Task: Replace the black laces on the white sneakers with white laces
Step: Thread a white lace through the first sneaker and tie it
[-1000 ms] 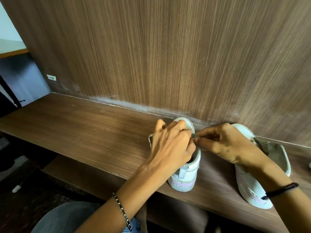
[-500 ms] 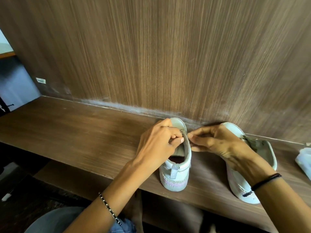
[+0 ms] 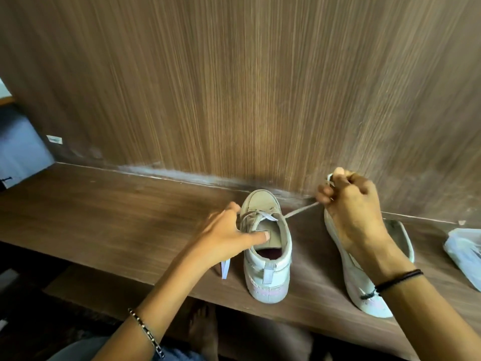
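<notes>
Two white sneakers stand on a brown wooden shelf (image 3: 104, 220), heels toward me. The left sneaker (image 3: 268, 256) carries a white lace (image 3: 299, 211) through its upper eyelets. My left hand (image 3: 231, 238) rests on this sneaker's left side, thumb pressing on the tongue, fingers at the eyelets. My right hand (image 3: 351, 212) is closed on the lace's right end, drawn taut up and to the right. It hovers over the right sneaker (image 3: 364, 277), hiding most of it. A loose lace end (image 3: 226, 268) hangs below my left wrist. No black lace is visible.
A wood-grain wall panel (image 3: 260, 87) rises directly behind the sneakers. A crumpled clear plastic bag (image 3: 466, 254) lies at the right edge of the shelf. The shelf's front edge runs just below the sneaker heels, with my knees beneath it.
My right hand has pulled away from the left sneaker up and to the right, drawing the white lace out taut. My left hand shifted from the eyelets to bracing the tongue.
</notes>
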A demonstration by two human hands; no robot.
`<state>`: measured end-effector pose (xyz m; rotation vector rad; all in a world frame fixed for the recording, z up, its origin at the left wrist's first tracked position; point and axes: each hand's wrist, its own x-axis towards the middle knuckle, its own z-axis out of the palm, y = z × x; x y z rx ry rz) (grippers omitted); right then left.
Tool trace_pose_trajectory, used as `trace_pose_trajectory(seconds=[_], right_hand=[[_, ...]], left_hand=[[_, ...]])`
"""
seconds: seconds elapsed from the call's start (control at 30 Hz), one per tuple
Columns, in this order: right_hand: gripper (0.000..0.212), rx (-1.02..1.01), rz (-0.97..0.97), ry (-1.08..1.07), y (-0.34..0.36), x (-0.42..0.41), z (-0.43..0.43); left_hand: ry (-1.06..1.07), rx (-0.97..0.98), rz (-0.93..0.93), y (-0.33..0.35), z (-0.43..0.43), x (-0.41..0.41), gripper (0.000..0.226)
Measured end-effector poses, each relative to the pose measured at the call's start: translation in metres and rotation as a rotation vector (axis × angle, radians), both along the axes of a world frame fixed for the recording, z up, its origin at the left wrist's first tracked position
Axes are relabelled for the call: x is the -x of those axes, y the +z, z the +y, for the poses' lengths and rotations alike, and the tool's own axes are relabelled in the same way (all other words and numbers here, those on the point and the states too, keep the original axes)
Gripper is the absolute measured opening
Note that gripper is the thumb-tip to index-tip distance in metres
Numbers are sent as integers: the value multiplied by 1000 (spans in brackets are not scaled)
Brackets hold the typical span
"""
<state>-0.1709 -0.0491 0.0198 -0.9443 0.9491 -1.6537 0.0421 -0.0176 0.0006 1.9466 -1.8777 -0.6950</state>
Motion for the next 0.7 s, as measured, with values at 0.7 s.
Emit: trace_pose_trajectory(seconds=[0.7], right_hand=[[23, -184, -17, 185, 15, 8, 5]], left_hand=[[9, -113, 173, 5, 0, -3, 61]])
